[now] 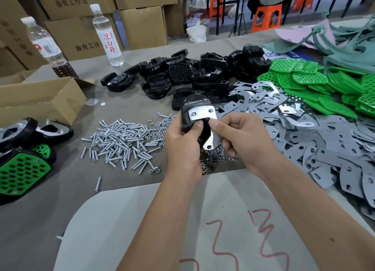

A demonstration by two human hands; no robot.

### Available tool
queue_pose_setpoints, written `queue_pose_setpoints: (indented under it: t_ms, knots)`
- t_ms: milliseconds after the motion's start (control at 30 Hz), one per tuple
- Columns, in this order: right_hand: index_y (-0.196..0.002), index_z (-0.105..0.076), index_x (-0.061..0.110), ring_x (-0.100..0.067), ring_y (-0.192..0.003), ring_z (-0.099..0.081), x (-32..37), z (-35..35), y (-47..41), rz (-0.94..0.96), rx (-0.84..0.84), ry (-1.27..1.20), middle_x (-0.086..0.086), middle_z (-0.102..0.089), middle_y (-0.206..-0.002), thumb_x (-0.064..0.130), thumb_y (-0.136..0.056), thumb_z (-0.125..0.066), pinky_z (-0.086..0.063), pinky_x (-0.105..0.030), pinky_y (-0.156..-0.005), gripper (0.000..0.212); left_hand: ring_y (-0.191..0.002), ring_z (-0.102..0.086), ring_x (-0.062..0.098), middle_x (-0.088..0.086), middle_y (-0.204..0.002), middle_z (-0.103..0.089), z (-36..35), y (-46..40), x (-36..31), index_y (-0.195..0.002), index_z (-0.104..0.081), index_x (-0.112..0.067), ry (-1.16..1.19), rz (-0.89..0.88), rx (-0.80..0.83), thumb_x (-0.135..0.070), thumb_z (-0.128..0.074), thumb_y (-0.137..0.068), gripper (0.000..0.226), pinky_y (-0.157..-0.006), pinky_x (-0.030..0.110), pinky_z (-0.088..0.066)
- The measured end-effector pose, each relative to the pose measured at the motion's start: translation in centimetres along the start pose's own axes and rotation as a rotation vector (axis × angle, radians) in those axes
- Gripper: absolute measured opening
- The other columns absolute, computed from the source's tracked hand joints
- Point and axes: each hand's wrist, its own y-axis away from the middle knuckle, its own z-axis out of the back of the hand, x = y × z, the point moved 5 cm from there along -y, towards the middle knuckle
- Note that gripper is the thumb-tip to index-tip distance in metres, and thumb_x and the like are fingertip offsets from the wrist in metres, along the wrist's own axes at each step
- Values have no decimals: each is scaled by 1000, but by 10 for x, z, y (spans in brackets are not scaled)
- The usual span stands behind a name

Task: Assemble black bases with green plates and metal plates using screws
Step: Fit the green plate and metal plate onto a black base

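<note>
My left hand point(182, 143) grips a black base point(192, 106) held upright above the table. A shiny metal plate point(200, 113) lies against the base, and my right hand point(241, 136) pinches the plate's lower arm with thumb and fingers. Loose screws point(121, 141) are heaped left of my hands, and small nuts point(211, 159) lie under them. More black bases point(192, 72) are piled behind. Grey metal plates point(304, 132) spread to the right, and green plates point(316, 82) are stacked at the far right.
Finished assemblies point(22, 169) with green plates lie at the left edge. An open cardboard box point(40, 98) and two bottles point(106, 35) stand at the back left. A grey board point(142, 230) with red scribbles lies under my forearms. Green and pink scrap point(345, 41) is heaped far right.
</note>
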Motion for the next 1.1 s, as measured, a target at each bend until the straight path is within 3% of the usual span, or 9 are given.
queue_pose_setpoints:
  t_ms: [200,367,467,600,733,833,967,1100]
  knots:
    - [-60,-60,11,-13,-35,-43,0,3,-1,34,-28,147,-1,-53,-46,26,-97,-73,-32,-20,-36,42,-95,-70,26,9,-102,-77,-1,-2,1,-113,-73,-16,1,-44,18,10,-58,-95,35,-90,47,-58]
    - [-55,-58,19,-12,-35,-39,1,4,-3,46,-28,242,-4,-58,-48,32,-98,-71,-30,-18,-38,47,-95,-70,21,5,-102,-77,-1,-3,1,-115,-72,-15,-45,-99,28,14,-56,-94,40,-88,38,-60]
    - [-56,-57,18,-7,-34,-37,-1,4,-3,26,-38,257,-4,-56,-48,32,-98,-70,-29,-16,-37,46,-98,-71,20,5,-104,-77,-2,-1,0,-112,-73,-18,-92,-137,43,13,-58,-93,40,-94,42,-58]
    - [-54,-56,17,-11,-36,-28,-4,9,-3,-55,-57,78,-2,-49,-47,30,-97,-71,-22,-17,-38,48,-93,-71,20,5,-100,-78,-2,1,0,-107,-74,-20,-138,-130,113,15,-64,-86,42,-93,47,-57]
    - [-65,-61,-2,-9,-37,-30,-4,11,-3,-21,-99,100,-8,-52,-52,31,-97,-72,-25,-17,-38,47,-89,-69,21,6,-99,-77,-4,1,2,-108,-74,-20,-134,-58,144,18,-64,-84,46,-86,45,-57]
    - [-65,-63,0,-9,-38,-33,-5,10,-1,6,-135,148,-9,-54,-53,33,-95,-74,-28,-19,-40,46,-91,-70,24,9,-101,-77,-2,1,2,-109,-74,-19,-141,-41,135,19,-64,-83,47,-91,48,-57]
    - [-67,-66,1,-10,-39,-38,-5,8,2,49,-179,227,-12,-60,-53,36,-94,-75,-32,-20,-40,45,-109,-70,42,16,-109,-76,-2,2,2,-102,-74,-20,-141,-2,102,19,-64,-84,44,-101,62,-53]
    - [-64,-65,4,-8,-39,-37,-2,6,5,89,-224,271,-9,-58,-49,39,-92,-77,-31,-17,-42,46,-101,-72,35,15,-105,-77,-2,4,0,-102,-74,-18,-145,-2,81,19,-63,-84,42,-99,62,-54]
